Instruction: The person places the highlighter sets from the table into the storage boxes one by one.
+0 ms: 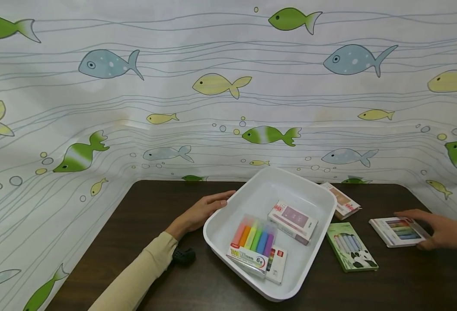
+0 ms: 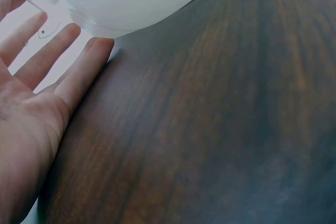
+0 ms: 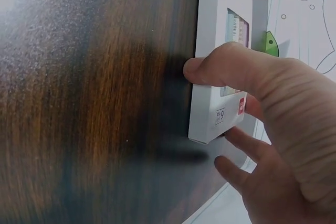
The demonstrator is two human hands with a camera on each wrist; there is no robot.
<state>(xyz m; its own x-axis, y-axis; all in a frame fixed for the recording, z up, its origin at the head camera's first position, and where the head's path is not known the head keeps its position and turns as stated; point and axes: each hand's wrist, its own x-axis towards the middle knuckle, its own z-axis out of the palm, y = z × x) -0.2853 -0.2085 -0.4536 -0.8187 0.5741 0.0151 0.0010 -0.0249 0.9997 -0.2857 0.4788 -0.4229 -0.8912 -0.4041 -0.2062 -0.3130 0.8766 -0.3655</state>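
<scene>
My left hand [image 1: 201, 212] rests its straight fingers against the left side of a white plastic bin [image 1: 217, 229]; in the left wrist view the fingertips [image 2: 106, 45] meet its outer wall. At the table's right side my right hand [image 1: 444, 231] grips a white windowed box of coloured sticks [image 1: 381, 231]. The thumb [image 3: 226, 66] lies across its near side and the fingers are on the far side. Inside the bin are a clear pack of thick coloured markers [image 1: 253, 242], a white carton with a mauve panel [image 1: 293, 220] and another white box [image 1: 276, 268] partly under the marker pack.
A green box with a panda picture [image 1: 352, 246] lies between the bin and my right hand. Behind it, a white and orange carton [image 1: 341, 199] leans by the bin's rim. A small black object [image 1: 183, 256] sits near my left wrist. Fish-patterned sheeting [image 1: 220, 142] surrounds the dark table [image 1: 127, 233].
</scene>
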